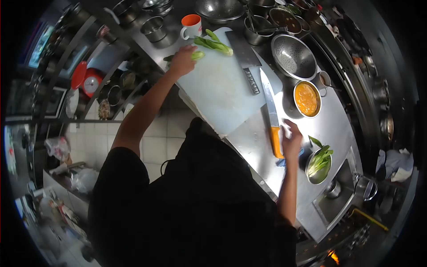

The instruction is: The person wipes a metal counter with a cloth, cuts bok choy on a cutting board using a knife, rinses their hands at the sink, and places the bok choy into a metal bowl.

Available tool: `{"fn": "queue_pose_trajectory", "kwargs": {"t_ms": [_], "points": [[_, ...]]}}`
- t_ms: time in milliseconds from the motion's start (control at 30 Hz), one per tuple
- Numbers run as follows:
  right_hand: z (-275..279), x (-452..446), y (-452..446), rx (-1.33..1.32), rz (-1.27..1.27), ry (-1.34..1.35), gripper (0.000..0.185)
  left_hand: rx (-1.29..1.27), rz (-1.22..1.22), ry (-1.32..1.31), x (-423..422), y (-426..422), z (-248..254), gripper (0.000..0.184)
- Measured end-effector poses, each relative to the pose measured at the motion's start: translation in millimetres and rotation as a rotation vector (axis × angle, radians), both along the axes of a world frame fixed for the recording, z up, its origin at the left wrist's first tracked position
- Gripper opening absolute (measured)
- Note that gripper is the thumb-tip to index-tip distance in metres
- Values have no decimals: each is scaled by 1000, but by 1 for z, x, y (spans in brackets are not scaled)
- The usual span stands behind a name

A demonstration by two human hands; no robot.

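At the far left corner of the pale cutting board [213, 93], my left hand [182, 61] is closed over a piece of bok choy [197, 55]; its stem shows on one side and leaf on the other. More bok choy [215, 46] lies just beyond it. My right hand [292, 139] hovers by the orange handle of a long knife [275, 140], thumb and fingers apart, holding nothing. The knife's blade rests partly across the board's edge. A cleaver [243, 55] with a dark handle lies on the board's right side.
Right of the board stand a perforated bowl [293, 57], a pot of orange liquid [307, 99] and a bowl of cut greens [319, 165]. An orange-lined mug [191, 26] and metal pots are at the back. A sink [331, 204] lies lower right, with a flame [333, 256] below.
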State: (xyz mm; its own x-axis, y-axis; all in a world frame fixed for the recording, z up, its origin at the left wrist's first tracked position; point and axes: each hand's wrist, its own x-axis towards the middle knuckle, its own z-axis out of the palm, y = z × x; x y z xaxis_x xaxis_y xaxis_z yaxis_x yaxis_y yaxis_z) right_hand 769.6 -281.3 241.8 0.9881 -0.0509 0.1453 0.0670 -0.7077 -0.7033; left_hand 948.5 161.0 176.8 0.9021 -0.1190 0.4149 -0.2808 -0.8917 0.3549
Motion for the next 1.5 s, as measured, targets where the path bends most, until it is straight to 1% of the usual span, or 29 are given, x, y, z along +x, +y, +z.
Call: {"fn": "queue_pose_trajectory", "kwargs": {"t_ms": [67, 100, 167, 200, 267, 300, 367, 400, 467, 500, 567, 600, 633, 667, 700, 733, 767, 833, 867, 933, 1000, 1033, 1100, 1200, 1233, 1300, 1367, 1433, 1500], "points": [[-21, 30, 54, -186, 80, -168, 37, 137, -25, 134, 21, -1, -14, 46], [-24, 44, 69, -285, 35, -139, 46, 121, -67, 149, 31, 1, -17, 46], [-32, 50, 85, -289, -178, -6, 53, 41, -174, 365, 45, 16, -20, 46], [-41, 42, 82, -351, -234, 4, 55, 28, -194, 379, 49, 20, -22, 46], [-56, 15, 73, -473, -334, 52, 57, -904, -289, 785, 55, 39, -19, 41], [-75, -2, 65, -543, -367, 41, 62, -905, -268, 798, 50, 51, -4, 41], [-75, -20, 76, -607, -460, 149, 72, -1636, -394, 1088, 38, 63, 39, 36], [-81, -20, 77, -630, -444, 68, 72, -1630, -391, 1098, 39, 68, 43, 36], [-92, -16, 69, -713, -400, -43, 72, -1894, -411, 1263, 43, 68, 47, 36], [-95, -15, 64, -720, -413, -35, 72, -1891, -419, 1280, 48, 66, 46, 36], [-75, -10, 66, -567, -416, 207, 74, -1564, -477, 1132, 54, 59, 49, 35], [-66, -12, 68, -536, -422, 183, 72, -1554, -498, 1142, 56, 55, 57, 35], [-66, -16, 68, -537, -448, 183, 72, -1196, -554, 863, 53, 47, 76, 34], [-67, -25, 66, -340, -475, 146, 66, -847, -603, 583, 48, 36, 86, 34], [-63, -42, 57, -158, -520, 107, 61, -692, -607, 388, 42, 28, 83, 36], [-57, -59, 58, -324, -519, 92, 58, -567, -631, 200, 40, 19, 72, 38], [-50, -77, 63, -293, -717, 275, 55, -302, -681, 17, 42, 13, 51, 38], [-44, -123, 69, -103, -772, 224, 48, -71, -739, 17, 29, 3, 21, 29], [-44, -137, 71, -197, -829, 143, 49, -84, -775, 113, 23, 5, -2, 34], [-54, -158, 67, -281, -874, 56, 50, -119, -771, 163, 5, 6, -6, 37], [-72, -190, 60, -484, -959, 221, 52, -138, -752, 228, -8, 11, 1, 40], [-80, -200, 60, -474, -960, 224, 52, -199, -700, 250, -8, 19, 3, 43], [-87, -217, 49, 139, -978, 334, 56, -252, -647, 270, -8, 22, 8, 45], [-68, -212, 47, 255, -1021, 333, 55, -235, -630, 267, -8, 23, 15, 47], [-62, -207, 46, 287, -1040, 334, 54, -120, -680, 268, -8, 17, 22, 47], [-60, -206, 41, 221, -1044, 395, 50, 1, -712, 271, -7, 8, 20, 47], [-80, -219, 22, -348, -849, 217, 49, 190, -713, 303, 5, 1, 3, 47], [-74, -220, 22, -356, -759, 320, 50, 271, -737, 289, 22, -3, 6, 47], [-78, -213, 40, -243, -731, 192, 52, -216, -662, 341, 30, -5, 23, 46]]}}
